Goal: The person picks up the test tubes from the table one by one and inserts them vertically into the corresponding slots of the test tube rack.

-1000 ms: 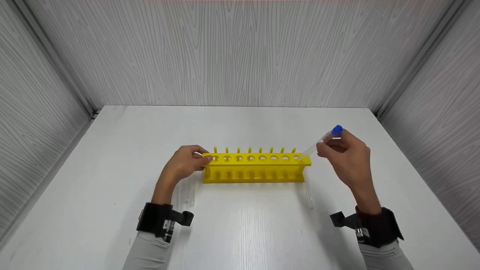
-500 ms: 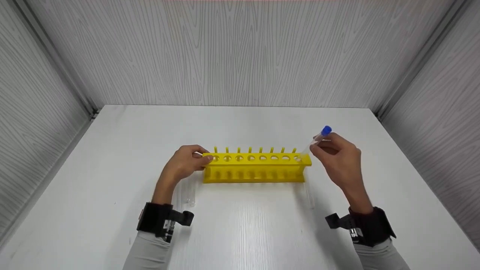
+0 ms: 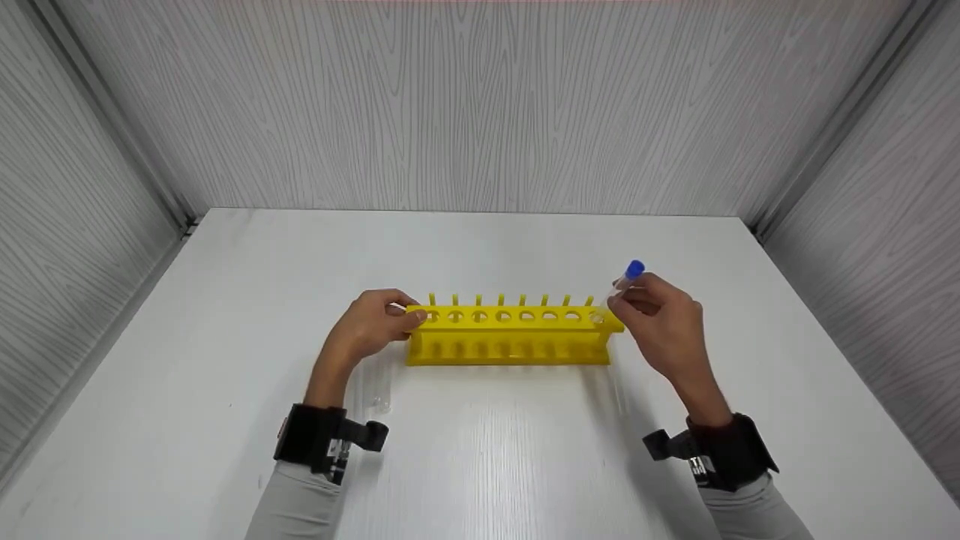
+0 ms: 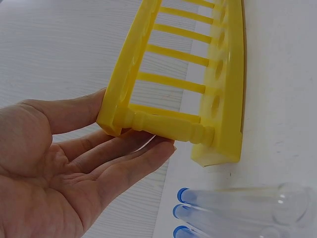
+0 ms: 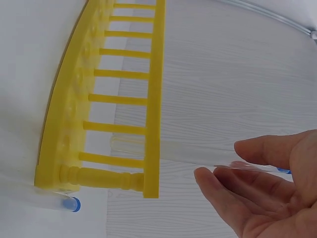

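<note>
Tube (image 5: 190, 154): likely light, stiff, slippery; best held below its blue cap (image 3: 635, 268);
Right hand (image 3: 660, 324): fingers pinch it;
Left hand (image 3: 373, 324): fingers grip 1 end of yellow rack (image 3: 514, 327)

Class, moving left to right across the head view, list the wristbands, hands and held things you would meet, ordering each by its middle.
Left black wristband → left hand → yellow rack → blue-capped tube → right hand → right black wristband.
</note>
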A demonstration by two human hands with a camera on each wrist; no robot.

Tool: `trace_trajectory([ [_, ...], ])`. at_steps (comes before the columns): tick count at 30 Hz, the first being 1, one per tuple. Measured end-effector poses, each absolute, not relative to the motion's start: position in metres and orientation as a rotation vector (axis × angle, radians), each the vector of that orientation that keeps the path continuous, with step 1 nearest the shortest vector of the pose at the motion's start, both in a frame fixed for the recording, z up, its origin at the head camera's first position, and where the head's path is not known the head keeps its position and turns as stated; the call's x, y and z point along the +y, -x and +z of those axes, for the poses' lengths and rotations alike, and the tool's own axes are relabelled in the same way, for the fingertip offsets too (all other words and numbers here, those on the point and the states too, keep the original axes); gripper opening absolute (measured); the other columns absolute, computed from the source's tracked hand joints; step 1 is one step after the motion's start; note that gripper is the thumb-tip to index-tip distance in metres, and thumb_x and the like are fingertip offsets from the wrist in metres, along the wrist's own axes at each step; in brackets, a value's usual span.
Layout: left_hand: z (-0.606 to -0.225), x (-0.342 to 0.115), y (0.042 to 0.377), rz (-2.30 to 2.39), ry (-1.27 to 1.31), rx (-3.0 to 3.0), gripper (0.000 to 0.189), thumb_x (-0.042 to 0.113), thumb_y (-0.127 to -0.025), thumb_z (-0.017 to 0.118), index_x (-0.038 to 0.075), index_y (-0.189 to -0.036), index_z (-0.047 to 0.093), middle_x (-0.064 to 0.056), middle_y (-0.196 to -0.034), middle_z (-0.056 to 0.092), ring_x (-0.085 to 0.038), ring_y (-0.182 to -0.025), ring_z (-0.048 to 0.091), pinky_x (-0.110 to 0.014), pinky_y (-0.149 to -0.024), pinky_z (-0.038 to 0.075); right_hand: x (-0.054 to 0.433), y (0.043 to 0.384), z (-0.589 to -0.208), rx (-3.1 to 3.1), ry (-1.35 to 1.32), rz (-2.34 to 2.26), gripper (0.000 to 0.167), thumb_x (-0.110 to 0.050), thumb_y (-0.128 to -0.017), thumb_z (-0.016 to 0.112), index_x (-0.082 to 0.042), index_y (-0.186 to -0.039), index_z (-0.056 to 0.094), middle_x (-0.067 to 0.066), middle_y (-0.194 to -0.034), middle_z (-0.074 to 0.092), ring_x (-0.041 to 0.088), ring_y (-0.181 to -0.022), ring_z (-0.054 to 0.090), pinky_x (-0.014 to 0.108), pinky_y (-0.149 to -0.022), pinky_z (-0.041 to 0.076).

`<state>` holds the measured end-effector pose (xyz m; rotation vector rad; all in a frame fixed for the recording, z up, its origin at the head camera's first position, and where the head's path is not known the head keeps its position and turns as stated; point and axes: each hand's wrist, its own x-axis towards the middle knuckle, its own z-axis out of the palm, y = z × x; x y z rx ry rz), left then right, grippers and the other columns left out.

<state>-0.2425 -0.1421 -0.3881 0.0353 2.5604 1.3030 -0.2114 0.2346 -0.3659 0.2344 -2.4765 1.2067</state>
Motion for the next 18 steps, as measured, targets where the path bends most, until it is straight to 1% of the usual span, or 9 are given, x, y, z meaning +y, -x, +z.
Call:
trace_trajectory([
  [2,-0.388,-0.142,0.242,1.301,-0.035,2.564,0.038,0.029,-0.100,0.064,0.007,-0.130,0.065,-0.019,-0.132,0.067,-0.032,-0.108,0.073,-0.050,-0.104,0.050,0.234,0.212,-0.367,-2.486,-0.226,1.206,0.012,-0.012,-0.094,0.071,-0.007,-0.105,0.072,0.009,-0.106,0.077,0.022,-0.098,0.076,0.016,-0.080,0.057],
  [4,-0.388,-0.142,0.242,1.301,-0.033,2.563,0.038,0.030,-0.100,0.064,0.007,-0.130,0.065,-0.019,-0.132,0.067,-0.032,-0.108,0.073,-0.050,-0.104,0.050,0.234,0.212,-0.369,-2.498,-0.217,1.202,0.013,-0.013,-0.094,0.070,-0.007,-0.106,0.072,0.010,-0.108,0.077,0.023,-0.099,0.076,0.025,-0.083,0.060],
  [6,-0.389,-0.141,0.243,1.303,-0.032,2.559,0.038,0.030,-0.100,0.064,0.007,-0.130,0.065,-0.019,-0.132,0.067,-0.032,-0.108,0.073,-0.050,-0.104,0.050,0.233,0.212,-0.370,-2.509,-0.212,1.201,0.014,-0.013,-0.095,0.070,-0.007,-0.107,0.072,0.011,-0.110,0.076,0.024,-0.099,0.076,0.034,-0.085,0.061],
  [8,-0.389,-0.141,0.243,1.305,-0.031,2.557,0.037,0.030,-0.100,0.064,0.007,-0.130,0.065,-0.019,-0.132,0.067,-0.031,-0.108,0.073,-0.049,-0.104,0.050,0.232,0.213,-0.371,-2.520,-0.207,1.198,0.015,-0.014,-0.095,0.069,-0.007,-0.108,0.072,0.011,-0.111,0.076,0.025,-0.100,0.076,0.039,-0.085,0.061],
  [12,-0.389,-0.141,0.243,1.301,-0.035,2.557,0.037,0.029,-0.100,0.064,0.008,-0.130,0.064,-0.019,-0.133,0.066,-0.031,-0.109,0.072,-0.049,-0.105,0.050,0.231,0.213,-0.373,-2.536,-0.189,1.194,0.016,-0.014,-0.095,0.069,-0.008,-0.110,0.073,0.013,-0.109,0.077,0.027,-0.099,0.076,0.042,-0.084,0.061],
  [18,-0.389,-0.141,0.243,1.287,-0.030,2.560,0.037,0.029,-0.100,0.064,0.008,-0.131,0.064,-0.019,-0.132,0.067,-0.031,-0.110,0.072,-0.050,-0.106,0.049,0.229,0.215,-0.377,-2.553,-0.168,1.203,0.019,-0.015,-0.096,0.068,-0.008,-0.112,0.074,0.015,-0.106,0.077,0.029,-0.096,0.076,0.041,-0.083,0.062],
])
